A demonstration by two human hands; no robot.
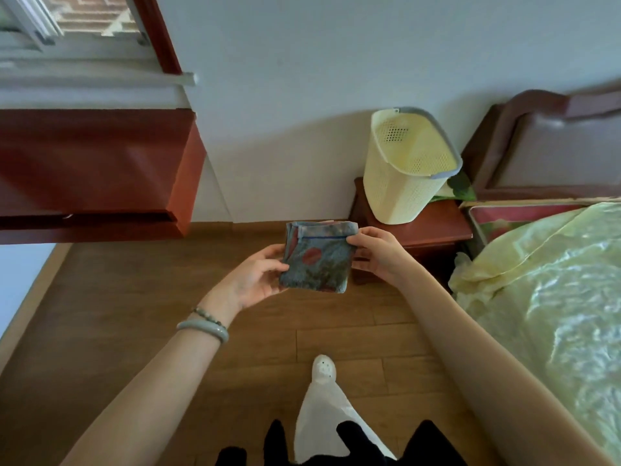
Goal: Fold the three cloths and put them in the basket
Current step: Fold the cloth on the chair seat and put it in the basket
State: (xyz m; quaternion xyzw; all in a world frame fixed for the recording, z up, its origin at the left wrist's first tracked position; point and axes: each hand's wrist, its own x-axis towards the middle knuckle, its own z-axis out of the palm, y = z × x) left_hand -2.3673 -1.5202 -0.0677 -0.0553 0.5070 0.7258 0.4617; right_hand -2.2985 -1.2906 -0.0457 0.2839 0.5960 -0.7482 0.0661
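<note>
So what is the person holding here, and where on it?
A folded blue-grey cloth, held in the air by both hands: the left hand grips its left edge, the right hand pinches its upper right corner.

Soft daylight from the window [84,18] at upper left, dim bluish cast, wide-angle bending at edges, slight blur

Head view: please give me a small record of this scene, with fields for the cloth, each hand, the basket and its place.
cloth: folded square, blue-grey with a red patch, held in the air
left hand: grips the cloth's left edge
right hand: pinches its upper right corner
basket: pale yellow, grey rim, tilted, nothing visible inside
basket place: on the nightstand, beside the bed
other cloths: not in view
</note>
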